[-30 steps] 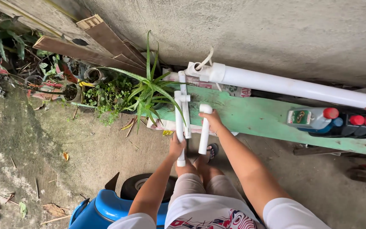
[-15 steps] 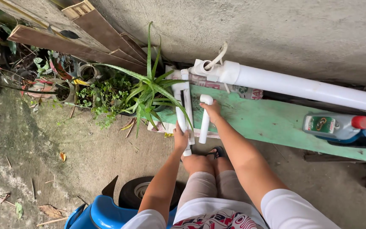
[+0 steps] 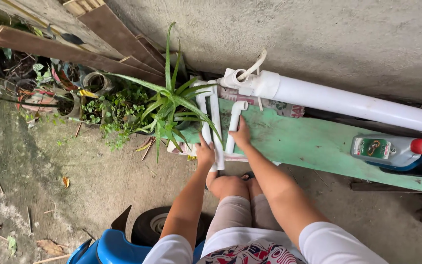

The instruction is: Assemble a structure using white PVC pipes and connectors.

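Pipework first: a small frame of thin white pipes (image 3: 210, 122) lies at the left end of a pale green bench (image 3: 318, 146), close against a grey concrete wall (image 3: 318, 39). Two long parallel pipes run away from the person, a shorter pipe with an elbow fitting (image 3: 239, 105) stands just to their right, and a cross piece joins them at the near edge of the bench.

Left hand (image 3: 205, 153) closed around the near end of the long pipes, fingers wrapped over them. Right hand (image 3: 242, 135) grips the lower part of the shorter pipe, thumb and fingers around it. Both arms extended forward; knees in light shorts visible below, person apparently crouched or seated.

Thick white pipe (image 3: 357, 102) lies lengthwise along the back of the bench, touching the wall, with a fitting and a loop of cord at its left end, just beyond the frame. Plastic bottle with a red cap (image 3: 391, 150) lies on its side toward the right end of the bench, well apart from the hands.

Spiky green plant (image 3: 169, 105) sits just left of the frame, leaves overlapping the pipes. More potted greenery (image 3: 113, 105) and leaning wooden boards (image 3: 98, 29) further left. Blue plastic vehicle with a black wheel (image 3: 147, 230) at bottom, on the concrete ground.
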